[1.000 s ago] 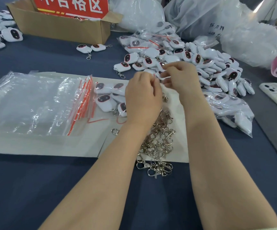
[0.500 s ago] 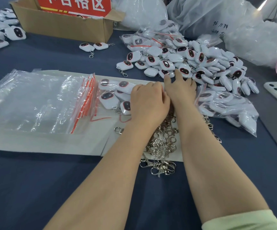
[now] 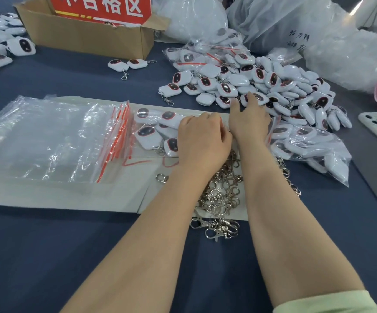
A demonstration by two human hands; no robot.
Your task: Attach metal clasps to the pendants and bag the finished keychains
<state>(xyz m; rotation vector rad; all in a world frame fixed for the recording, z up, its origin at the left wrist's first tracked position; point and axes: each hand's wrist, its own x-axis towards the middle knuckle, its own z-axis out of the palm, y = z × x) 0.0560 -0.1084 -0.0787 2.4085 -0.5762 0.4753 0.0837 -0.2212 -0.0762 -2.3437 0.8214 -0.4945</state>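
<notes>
The right hand [image 3: 248,123] lay open, fingertips on the pendant pile [image 3: 273,84] toward the table's far right; the left hand [image 3: 202,138] was curled, any contents hidden. Either forearm could drag the tangled clasps [image 3: 221,193] between them toward the near edge.

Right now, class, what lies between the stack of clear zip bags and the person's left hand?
A few white pendants lie there, as the head view shows.
</notes>
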